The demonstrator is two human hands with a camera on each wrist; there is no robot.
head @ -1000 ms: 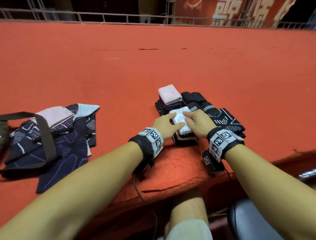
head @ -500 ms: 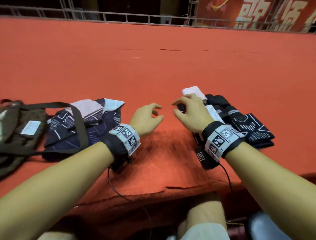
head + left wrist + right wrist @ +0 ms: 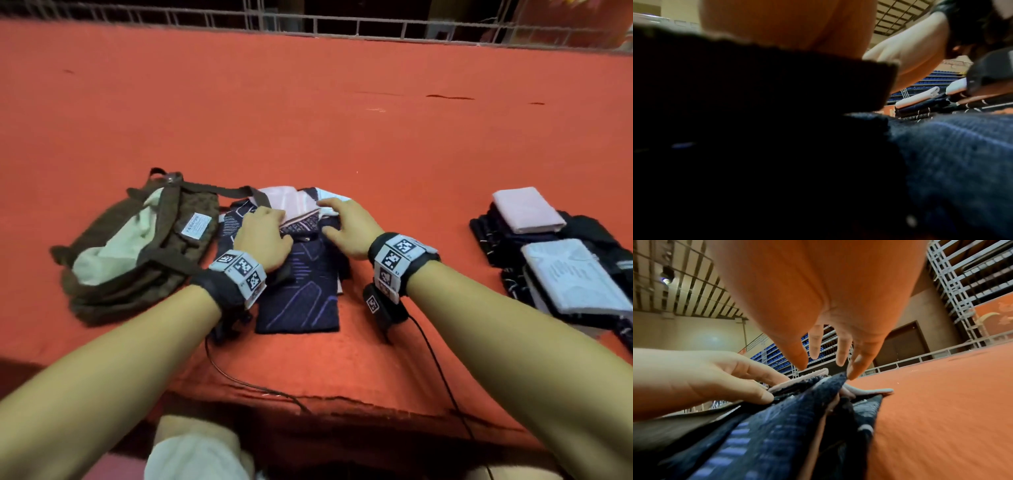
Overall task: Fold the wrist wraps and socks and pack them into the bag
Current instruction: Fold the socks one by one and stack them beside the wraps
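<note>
Hands, 2: left hand [image 3: 265,236] fingers [image 3: 760,395] pressing sock pile [image 3: 301,298], right hand [image 3: 349,229] spread above, 1 bag [image 3: 144,260].

Warm dim indoor light; head view sharp centre, bowed edges; left wrist view mostly black, blurred; right wrist foreground smeared.

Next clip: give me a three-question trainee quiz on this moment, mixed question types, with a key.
1. True or false: the brown bag lies to the person's left of the unfolded pile.
2. Multiple choice: what tops the far end of the folded stack on the right? A) a pink folded piece B) a shoe C) a bottle
3. Fill in: both hands, left and right, are over the ____ pile.

Key: 1 true; 2 A, the pink folded piece; 3 unfolded.
</note>
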